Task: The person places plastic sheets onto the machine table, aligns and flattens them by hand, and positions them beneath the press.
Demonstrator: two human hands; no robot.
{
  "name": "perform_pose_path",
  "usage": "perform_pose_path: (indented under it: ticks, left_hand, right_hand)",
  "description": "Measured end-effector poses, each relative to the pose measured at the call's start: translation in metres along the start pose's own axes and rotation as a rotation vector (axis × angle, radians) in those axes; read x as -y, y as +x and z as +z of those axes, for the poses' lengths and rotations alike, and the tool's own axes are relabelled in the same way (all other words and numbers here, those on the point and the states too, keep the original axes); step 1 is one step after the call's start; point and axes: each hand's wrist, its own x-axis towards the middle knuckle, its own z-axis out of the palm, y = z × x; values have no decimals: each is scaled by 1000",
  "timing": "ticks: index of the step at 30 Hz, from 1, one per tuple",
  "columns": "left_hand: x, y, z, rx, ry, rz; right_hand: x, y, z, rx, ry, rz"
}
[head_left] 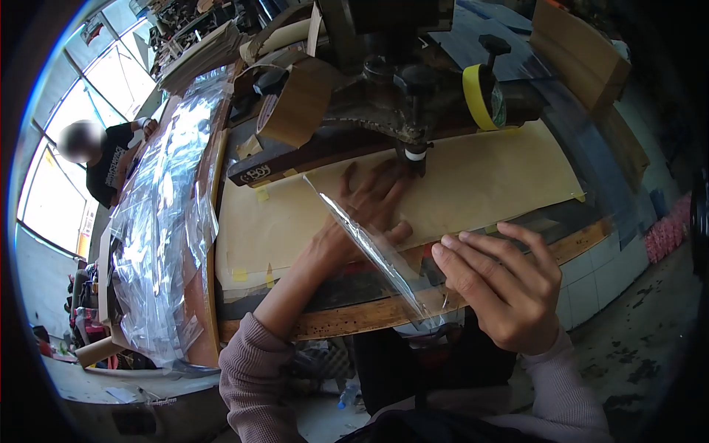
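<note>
Plainly, the left hand (369, 203) lies palm down with its fingers spread, pressing nothing that shows but the cream sheet (480, 177) beneath it. Rightward of that wrist, a thin, see-through plastic film (369, 247) with a shiny, creased edge slants between the two hands, over the sheet and out past the near edge. It looks very light, limp and slippery, apt to crease or cling, so a pinch at a corner or along the edge should serve better than a grip in the middle. The right hand (509, 284) is raised at the film's right side, fingers long and only slightly bent; its thumb is hidden, so I cannot tell whether it pinches the plastic.

Around them, at far left, bright window panes (59, 192) stand behind a person in a dark T-shirt (111, 166), beside a brown side table (203, 310) heaped with glossy transparent plastic sheets (162, 221). Next, a long dark metal bar (310, 150) spans the smooth cream sheet, with a wide brown ring (299, 107) and a yellow tape roll (476, 96) hung above. A worn wooden strip (354, 314) borders the near side. At far right, a bright pink bundle (668, 229) sits by a stained grey floor (635, 354).
</note>
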Motion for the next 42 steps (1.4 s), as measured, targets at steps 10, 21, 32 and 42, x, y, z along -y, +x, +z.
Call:
perform_pose_path:
  ticks: [10,21,32,42]
  left_hand:
    - [-31,-1,5,-34,-57,80]
    - [-54,33,6,-4,-32,64]
    - [-63,58,16,-118,-104,-30]
    - [-57,64,28,-147,-96,-24]
  right_hand:
    - [-77,-8,-19,373,800,-121]
    - [-191,-39,68,194,392,274]
    - [-195,-43,69,253,465,281]
    - [-193,-41,69,265,425,275]
